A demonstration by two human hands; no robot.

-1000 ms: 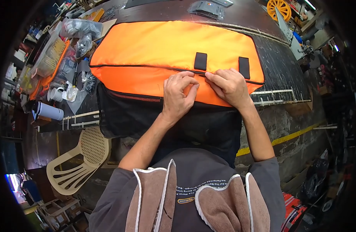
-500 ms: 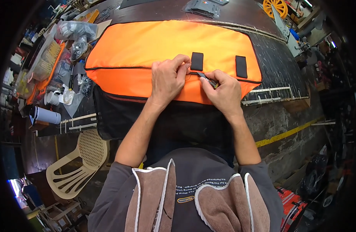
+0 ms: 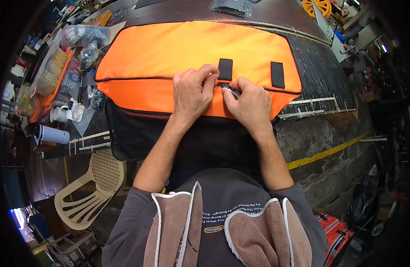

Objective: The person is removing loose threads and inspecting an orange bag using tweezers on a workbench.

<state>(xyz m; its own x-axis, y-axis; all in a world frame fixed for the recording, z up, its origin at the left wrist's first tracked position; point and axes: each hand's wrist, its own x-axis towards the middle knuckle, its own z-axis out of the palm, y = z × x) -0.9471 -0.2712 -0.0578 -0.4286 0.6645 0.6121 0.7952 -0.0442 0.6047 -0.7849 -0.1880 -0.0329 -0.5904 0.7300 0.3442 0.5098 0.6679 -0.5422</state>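
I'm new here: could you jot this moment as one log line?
left hand: pressing orange bag | right hand: pinching zipper pull | black patches beside

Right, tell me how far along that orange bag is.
Looks done: the orange bag lies flat on the dark table, its black-piped seam looking closed left of the hands, two black tabs on it. In hand: the left hand presses the fabric while the right hand pinches a small dark pull at the seam. Left: the seam toward the second tab.
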